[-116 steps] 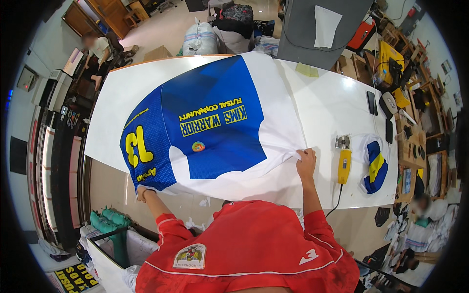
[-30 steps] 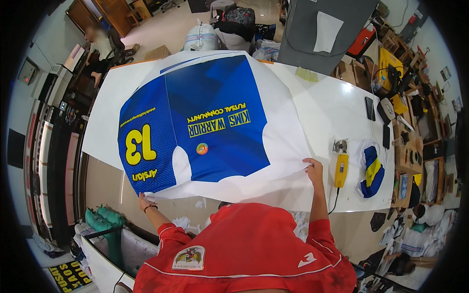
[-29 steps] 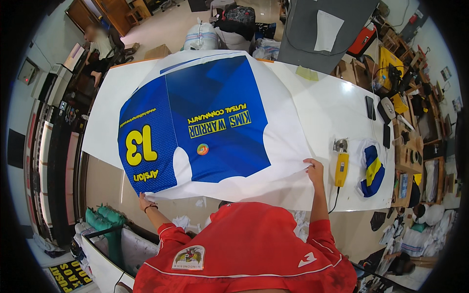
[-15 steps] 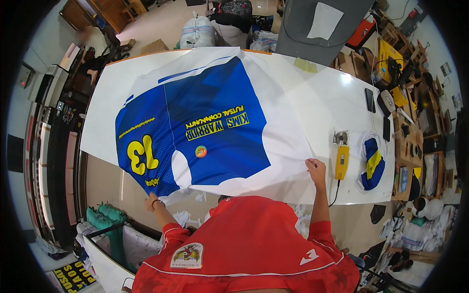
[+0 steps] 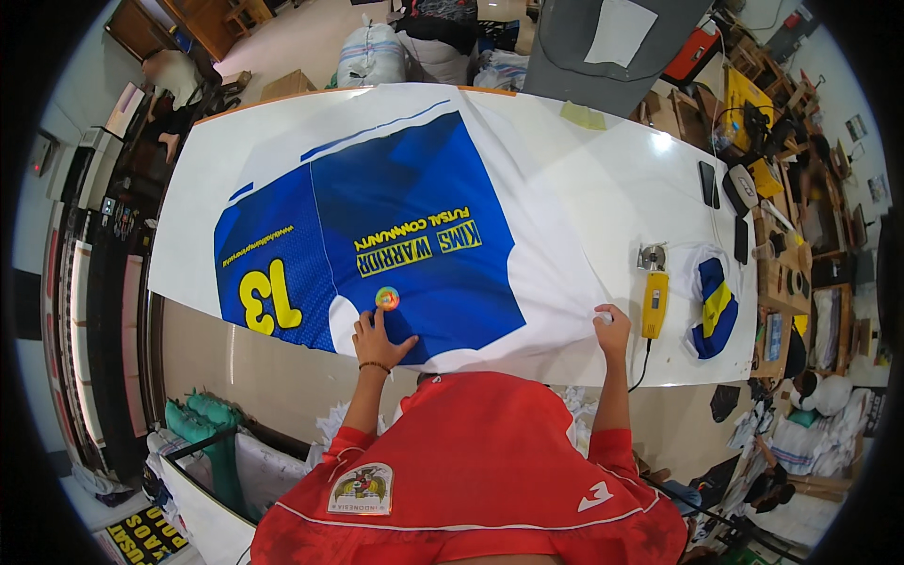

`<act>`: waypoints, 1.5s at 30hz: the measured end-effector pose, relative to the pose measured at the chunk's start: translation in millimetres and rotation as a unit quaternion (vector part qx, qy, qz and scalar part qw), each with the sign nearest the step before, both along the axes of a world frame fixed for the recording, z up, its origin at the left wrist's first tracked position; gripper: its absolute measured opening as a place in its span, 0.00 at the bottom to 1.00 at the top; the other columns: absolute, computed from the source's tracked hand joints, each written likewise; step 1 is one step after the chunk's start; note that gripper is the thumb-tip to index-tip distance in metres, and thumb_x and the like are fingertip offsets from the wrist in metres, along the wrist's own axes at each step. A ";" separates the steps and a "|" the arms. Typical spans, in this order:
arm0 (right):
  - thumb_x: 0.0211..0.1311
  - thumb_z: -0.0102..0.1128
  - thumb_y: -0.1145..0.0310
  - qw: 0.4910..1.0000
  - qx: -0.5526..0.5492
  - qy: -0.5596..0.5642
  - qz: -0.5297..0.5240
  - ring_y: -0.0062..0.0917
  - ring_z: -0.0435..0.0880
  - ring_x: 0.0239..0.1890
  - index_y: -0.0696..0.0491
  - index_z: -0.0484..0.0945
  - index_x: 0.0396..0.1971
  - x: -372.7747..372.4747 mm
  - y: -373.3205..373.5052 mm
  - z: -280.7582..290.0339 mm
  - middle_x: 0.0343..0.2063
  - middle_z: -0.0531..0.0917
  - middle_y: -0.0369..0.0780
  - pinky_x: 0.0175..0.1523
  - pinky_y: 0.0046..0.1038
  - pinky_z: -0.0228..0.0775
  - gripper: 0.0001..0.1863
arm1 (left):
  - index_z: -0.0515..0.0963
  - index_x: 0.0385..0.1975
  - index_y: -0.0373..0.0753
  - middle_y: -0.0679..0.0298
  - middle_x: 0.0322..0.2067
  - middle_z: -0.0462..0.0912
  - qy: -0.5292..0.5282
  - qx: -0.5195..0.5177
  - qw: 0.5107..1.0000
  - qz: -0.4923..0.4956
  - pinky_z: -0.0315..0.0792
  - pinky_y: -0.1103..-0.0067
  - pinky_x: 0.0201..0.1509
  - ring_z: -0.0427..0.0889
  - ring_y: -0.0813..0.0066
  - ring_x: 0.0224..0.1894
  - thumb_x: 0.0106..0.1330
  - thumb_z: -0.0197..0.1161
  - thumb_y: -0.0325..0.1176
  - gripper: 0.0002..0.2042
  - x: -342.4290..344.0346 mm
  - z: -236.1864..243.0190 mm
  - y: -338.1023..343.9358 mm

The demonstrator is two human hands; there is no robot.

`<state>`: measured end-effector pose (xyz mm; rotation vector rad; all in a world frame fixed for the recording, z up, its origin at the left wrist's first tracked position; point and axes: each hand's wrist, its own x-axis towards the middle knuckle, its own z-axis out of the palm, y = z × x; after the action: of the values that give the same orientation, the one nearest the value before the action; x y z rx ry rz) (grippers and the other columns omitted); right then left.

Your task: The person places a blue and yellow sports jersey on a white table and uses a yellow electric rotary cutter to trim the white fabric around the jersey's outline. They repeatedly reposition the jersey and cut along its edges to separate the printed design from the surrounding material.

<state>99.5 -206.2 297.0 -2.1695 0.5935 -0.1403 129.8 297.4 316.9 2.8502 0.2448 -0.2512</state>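
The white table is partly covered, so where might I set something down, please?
Bare patches lie between the printed fabric and the black phone, and along the left edge of the table. It is crowded at right, around the yellow cutter and bundled cloth.

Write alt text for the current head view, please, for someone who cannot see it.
A person's left hand lies spread on a large blue and white cloth on a white table; the right hand pinches its near right corner. A yellow tool and smaller cloth lie farther right.
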 end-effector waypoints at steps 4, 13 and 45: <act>0.59 0.61 0.80 0.933 0.305 -0.037 -0.186 0.30 0.85 0.36 0.56 0.82 0.50 15.5 14.5 -10.7 0.41 0.87 0.43 0.42 0.28 0.77 0.18 | 0.74 0.65 0.43 0.51 0.60 0.71 -0.069 -0.085 0.987 -0.118 0.66 0.58 0.65 0.69 0.49 0.62 0.49 0.79 0.61 0.44 -6.5 -15.3 21.5; 0.77 0.46 0.63 0.789 0.610 0.033 -0.072 0.33 0.88 0.49 0.66 0.72 0.64 35.3 85.6 10.0 0.49 0.87 0.46 0.52 0.33 0.83 0.26 | 0.74 0.67 0.48 0.55 0.63 0.70 -0.109 -0.158 0.939 -0.284 0.59 0.55 0.69 0.66 0.50 0.67 0.48 0.78 0.64 0.45 -15.2 -43.6 -15.4; 0.76 0.59 0.56 0.882 0.411 -0.227 -0.048 0.28 0.82 0.55 0.54 0.79 0.52 316.3 18.6 278.2 0.49 0.84 0.37 0.63 0.38 0.74 0.17 | 0.78 0.58 0.34 0.58 0.50 0.86 -0.228 -0.722 0.643 0.112 0.75 0.76 0.61 0.84 0.72 0.49 0.79 0.52 0.34 0.16 268.0 214.8 354.1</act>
<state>415.9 -187.6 575.1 -1.2191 0.3807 -0.3664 397.8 651.5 531.7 1.1602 0.1510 0.2605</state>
